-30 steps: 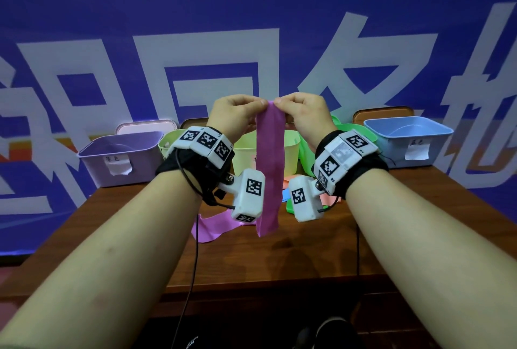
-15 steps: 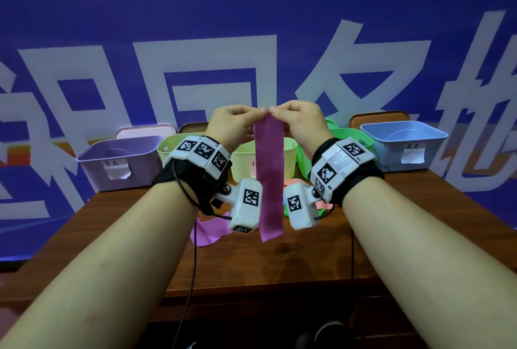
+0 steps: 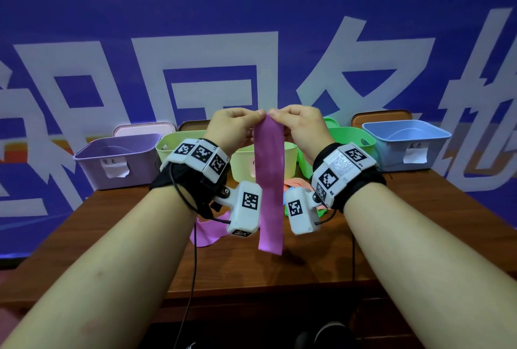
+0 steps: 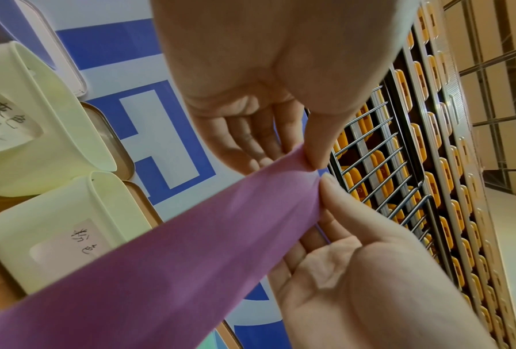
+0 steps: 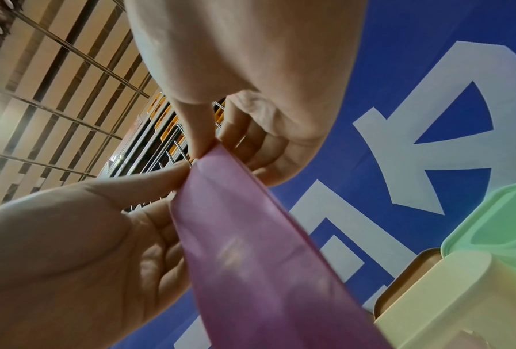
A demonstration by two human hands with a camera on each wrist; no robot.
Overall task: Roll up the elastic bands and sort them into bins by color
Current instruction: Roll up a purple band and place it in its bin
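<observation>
Purple band (image 3: 269, 180) hanging straight above the tabletop (image 3: 321, 259), top end pinched by left hand (image 3: 233, 127) and right hand (image 3: 300, 127); perhaps slightly gathered there. Bins (image 3: 114, 162) along far edge.

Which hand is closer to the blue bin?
The right hand is closer. It pinches the top of the purple band just left of the blue bin. The left hand pinches the same end from the other side, farther from it.
</observation>
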